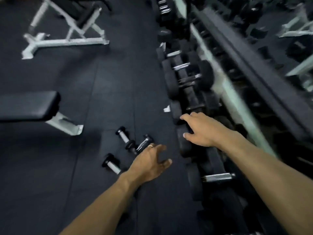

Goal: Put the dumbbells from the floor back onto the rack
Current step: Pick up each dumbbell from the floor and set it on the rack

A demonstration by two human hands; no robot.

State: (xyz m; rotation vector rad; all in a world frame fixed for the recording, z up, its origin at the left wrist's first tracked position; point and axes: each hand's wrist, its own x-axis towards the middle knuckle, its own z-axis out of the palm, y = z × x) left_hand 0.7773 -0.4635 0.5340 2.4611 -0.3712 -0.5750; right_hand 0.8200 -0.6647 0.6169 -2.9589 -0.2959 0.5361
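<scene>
Open floor [110,82] left; rack [194,92] crowds right; bench [28,106] far left.

Dim, bluish light; the rack [237,85] smears with motion blur, and wide-angle distortion bends the edges.

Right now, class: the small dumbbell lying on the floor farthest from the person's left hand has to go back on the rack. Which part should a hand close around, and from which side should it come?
Grip the silver handle of the small dumbbell, between its two black end weights. It lies flat on the floor, so come from above, fingers wrapping across the handle. The left hand hangs nearest, open and empty.
</scene>
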